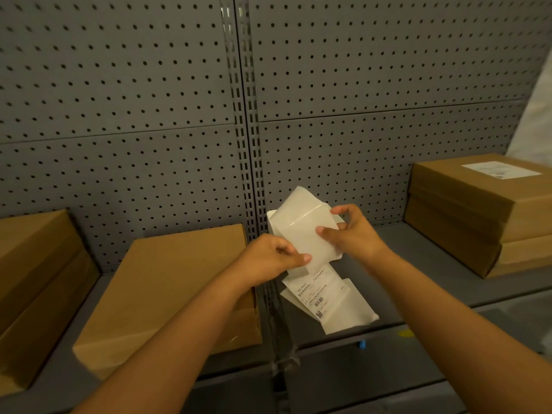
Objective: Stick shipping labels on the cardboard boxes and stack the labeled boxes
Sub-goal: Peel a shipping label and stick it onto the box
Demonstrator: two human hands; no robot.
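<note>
Both hands hold a fan-folded strip of white shipping labels (301, 231) above the grey shelf. My left hand (268, 255) pinches its lower left edge, and my right hand (349, 231) grips its right side. The strip's lower part with printed labels (321, 297) hangs down to the shelf. A plain cardboard box (167, 288) lies on the shelf left of the hands, with no label on its top. At the right, a stack of cardboard boxes (466, 222) has a white label (501, 169) on the top box.
Another stack of cardboard boxes (35, 282) stands at the far left. A grey pegboard wall (149, 115) backs the shelf (418, 282). A white sheet-like thing (534, 115) shows at the right edge. Small blue and yellow bits (363, 343) lie below the shelf front.
</note>
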